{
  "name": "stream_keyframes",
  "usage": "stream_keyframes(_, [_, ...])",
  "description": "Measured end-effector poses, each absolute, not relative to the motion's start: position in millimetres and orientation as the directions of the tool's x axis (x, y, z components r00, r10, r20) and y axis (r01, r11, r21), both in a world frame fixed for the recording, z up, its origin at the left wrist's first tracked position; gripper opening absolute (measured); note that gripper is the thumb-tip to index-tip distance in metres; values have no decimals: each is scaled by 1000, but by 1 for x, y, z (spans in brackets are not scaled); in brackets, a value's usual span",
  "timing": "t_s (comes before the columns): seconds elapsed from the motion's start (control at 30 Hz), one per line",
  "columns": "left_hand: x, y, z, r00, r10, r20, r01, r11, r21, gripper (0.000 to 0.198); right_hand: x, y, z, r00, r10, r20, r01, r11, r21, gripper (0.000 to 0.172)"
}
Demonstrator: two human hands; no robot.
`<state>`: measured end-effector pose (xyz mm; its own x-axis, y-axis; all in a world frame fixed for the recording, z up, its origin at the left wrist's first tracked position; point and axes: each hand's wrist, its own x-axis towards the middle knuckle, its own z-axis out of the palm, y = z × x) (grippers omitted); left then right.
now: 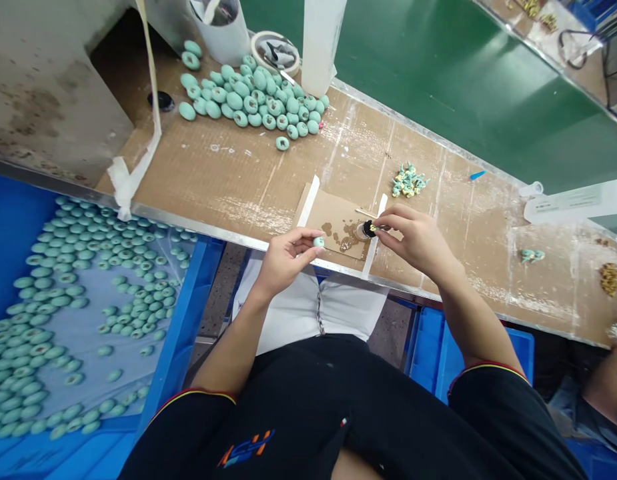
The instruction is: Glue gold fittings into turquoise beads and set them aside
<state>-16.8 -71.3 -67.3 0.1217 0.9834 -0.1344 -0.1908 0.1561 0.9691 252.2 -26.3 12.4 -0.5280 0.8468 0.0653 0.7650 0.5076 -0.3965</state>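
My left hand (287, 261) pinches a small pale-green hollow egg (319, 242) between thumb and fingertips, above the near edge of the bench. My right hand (413, 239) is closed on a tiny green-and-yellow figure (373, 228), held over the black mouth of a small jar (359, 232). Whether the figure touches the jar is too small to tell. Under the jar lies a cardboard sheet (333, 207) with wet spots, and a thin white stick (364, 213) rests behind it. Similar small figures (409, 181) are heaped beyond my right hand.
Many green eggs (259, 81) are piled at the back left, beside a tape roll (275, 52) and a white bottle (322, 47). A blue bin (188, 313) at lower left holds more eggs. Another bottle (578, 202) lies at right, near a person's arm (608, 383).
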Motion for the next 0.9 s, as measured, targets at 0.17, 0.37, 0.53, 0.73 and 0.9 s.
stream_keyframes(0.17, [-17,-71,-67,115,984,-136,-196,157,968,37,252,-26,12,-540,838,81,760,526,-383,17])
stream_keyframes(0.37, [-17,-71,-68,120,982,-149,-199,171,965,39,251,-28,10,-525,847,89,762,514,-393,17])
stream_keyframes(0.53, [-17,-71,-66,115,981,-156,-210,177,962,41,251,-28,9,-520,848,100,764,515,-388,16])
stream_keyframes(0.73, [-17,-71,-67,115,983,-144,-206,165,965,40,251,-30,11,-515,852,96,768,508,-390,15])
stream_keyframes(0.9, [-17,-71,-68,116,983,-144,-225,167,960,38,250,-30,10,-509,855,102,767,504,-398,14])
